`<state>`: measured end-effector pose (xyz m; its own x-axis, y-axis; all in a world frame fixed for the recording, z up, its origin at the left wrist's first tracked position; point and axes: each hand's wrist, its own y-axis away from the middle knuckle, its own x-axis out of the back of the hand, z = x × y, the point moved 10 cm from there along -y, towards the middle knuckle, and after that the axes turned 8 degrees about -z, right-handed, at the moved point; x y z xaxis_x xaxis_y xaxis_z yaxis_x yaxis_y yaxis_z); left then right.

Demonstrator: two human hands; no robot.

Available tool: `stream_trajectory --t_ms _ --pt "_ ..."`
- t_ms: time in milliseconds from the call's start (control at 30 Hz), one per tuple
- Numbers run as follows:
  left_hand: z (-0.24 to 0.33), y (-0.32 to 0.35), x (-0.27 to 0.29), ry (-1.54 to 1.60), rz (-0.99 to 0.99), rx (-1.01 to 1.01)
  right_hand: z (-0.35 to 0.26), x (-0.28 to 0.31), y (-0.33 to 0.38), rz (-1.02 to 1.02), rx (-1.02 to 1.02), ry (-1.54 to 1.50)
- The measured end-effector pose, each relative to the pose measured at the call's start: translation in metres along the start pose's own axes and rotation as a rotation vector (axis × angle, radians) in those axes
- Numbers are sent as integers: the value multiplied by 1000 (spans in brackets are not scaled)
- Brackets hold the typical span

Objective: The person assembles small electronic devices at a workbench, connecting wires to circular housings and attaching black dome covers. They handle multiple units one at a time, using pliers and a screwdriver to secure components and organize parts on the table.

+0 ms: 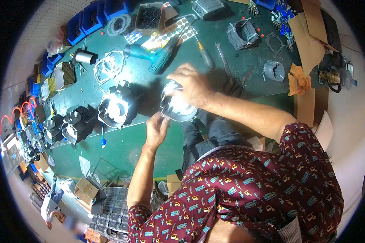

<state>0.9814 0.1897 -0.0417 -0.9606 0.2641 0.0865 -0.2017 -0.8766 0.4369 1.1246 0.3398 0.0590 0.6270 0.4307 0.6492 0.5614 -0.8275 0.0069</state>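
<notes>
A round, silvery metal housing with an open face (181,108) was held above the near edge of the green surface (211,30), turned partly toward the viewer. The left hand (156,128) pinched its lower-left rim; the right hand (192,85) curled over its upper side, though glare and the fingers themselves hid whether it gripped or only steadied. Work on this piece looked unfinished: its hollow was exposed, with no cover seen over it. To the left stood a row of dark, finned metal housings (82,121), open-fronted too, so their work also seemed incomplete. Beyond the hands, a teal power drill (160,58), a yellow-and-grey-handled screwdriver (207,56) and a silvery metal wrench (223,60) lay unheld.
</notes>
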Motion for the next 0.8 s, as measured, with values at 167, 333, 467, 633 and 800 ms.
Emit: stream_trajectory --t_ms 167,333,467,633,800 --pt "29 -3 -2 -473 138 -261 4 4 -1 9 6 -7" --pt "-14 4 3 -47 196 8 7 2 0 10 -1 -17" --pt "-8 6 -9 387 182 10 6 6 0 14 10 -18" --pt "-17 -1 -19 456 86 51 8 13 3 27 37 -24" --pt "-14 -5 -43 819 -186 134 6 18 4 13 85 -40"
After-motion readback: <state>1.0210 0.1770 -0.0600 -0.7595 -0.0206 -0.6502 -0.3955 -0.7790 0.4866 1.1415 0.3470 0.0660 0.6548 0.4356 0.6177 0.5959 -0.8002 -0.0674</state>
